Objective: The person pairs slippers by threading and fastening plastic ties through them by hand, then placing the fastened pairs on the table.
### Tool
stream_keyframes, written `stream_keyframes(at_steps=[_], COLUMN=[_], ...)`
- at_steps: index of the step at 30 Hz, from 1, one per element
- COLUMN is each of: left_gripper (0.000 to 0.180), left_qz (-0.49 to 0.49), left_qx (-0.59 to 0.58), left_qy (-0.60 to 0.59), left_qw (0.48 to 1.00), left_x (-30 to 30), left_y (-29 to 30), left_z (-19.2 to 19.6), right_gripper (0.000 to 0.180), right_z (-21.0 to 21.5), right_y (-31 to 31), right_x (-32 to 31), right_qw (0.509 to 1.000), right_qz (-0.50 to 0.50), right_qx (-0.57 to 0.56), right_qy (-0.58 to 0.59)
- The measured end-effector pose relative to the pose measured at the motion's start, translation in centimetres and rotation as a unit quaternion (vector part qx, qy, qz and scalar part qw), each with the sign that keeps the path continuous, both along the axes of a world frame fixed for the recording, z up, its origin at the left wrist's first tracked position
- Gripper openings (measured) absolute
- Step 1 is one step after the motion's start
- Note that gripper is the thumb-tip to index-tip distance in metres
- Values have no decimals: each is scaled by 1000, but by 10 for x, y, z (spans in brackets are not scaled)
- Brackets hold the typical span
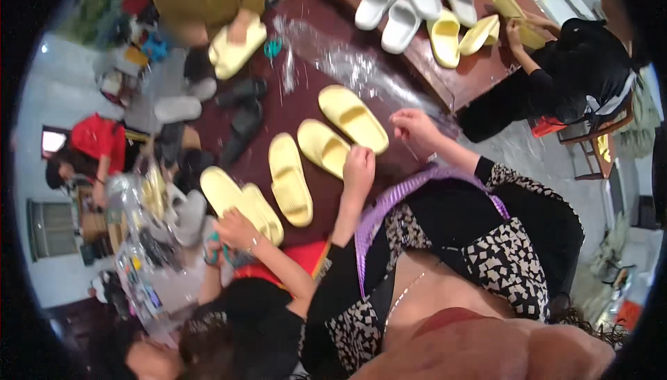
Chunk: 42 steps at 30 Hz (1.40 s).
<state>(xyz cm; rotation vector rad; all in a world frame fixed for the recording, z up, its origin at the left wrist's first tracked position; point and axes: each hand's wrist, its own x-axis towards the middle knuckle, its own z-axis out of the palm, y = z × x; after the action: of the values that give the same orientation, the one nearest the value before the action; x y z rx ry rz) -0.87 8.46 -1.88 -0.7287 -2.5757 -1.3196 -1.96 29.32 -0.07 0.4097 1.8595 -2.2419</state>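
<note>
**My left hand (359, 167) at a yellow slipper (316, 139)**

The slipper lies on the dark red worktop (283, 112), its strap end overlapped by my curled fingers; I can't tell whether they grip it. My right hand (414, 127), also curled, is beside the second slipper (347, 110), apart from it; whether it pinches anything, I can't tell.

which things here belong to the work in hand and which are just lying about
Likely part of the work:
nearer yellow slipper, at the left hand
farther yellow slipper, beside it, near the right hand

Seemingly just lying about:
black slippers
clear plastic
grey slippers, toward the top
</note>
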Motion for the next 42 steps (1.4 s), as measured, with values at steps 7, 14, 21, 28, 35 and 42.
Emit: stream_keyframes(at_steps=[7,14,21,28,35,42], left_gripper=[8,8,8,7,6,7], left_qz=[-25,-18,55,114,173,184], left_qx=[-39,-129,-155,-212,-210,-206], left_qy=[-68,-53,1,58,6,-11], left_qw=[997,990,986,969,962,961], left_x=[21,44,-9,-48,-57,-65], left_y=[-13,-20,-8,-30,-31,-29], left_z=[-26,-47,-79,-119,-106,-99], right_gripper=[18,18,20,25,27,38], right_z=[-48,-89,-108,-95,-73,-86], right_y=[-14,-19,-38,-52,-21,-43], right_x=[30,15,-78,-109,-162,-228], right_qw=[980,971,955,946,843,839], right_qz=[74,103,123,190,271,221], right_qx=[107,122,267,264,443,492], right_qy=[-148,-177,-47,9,143,73])
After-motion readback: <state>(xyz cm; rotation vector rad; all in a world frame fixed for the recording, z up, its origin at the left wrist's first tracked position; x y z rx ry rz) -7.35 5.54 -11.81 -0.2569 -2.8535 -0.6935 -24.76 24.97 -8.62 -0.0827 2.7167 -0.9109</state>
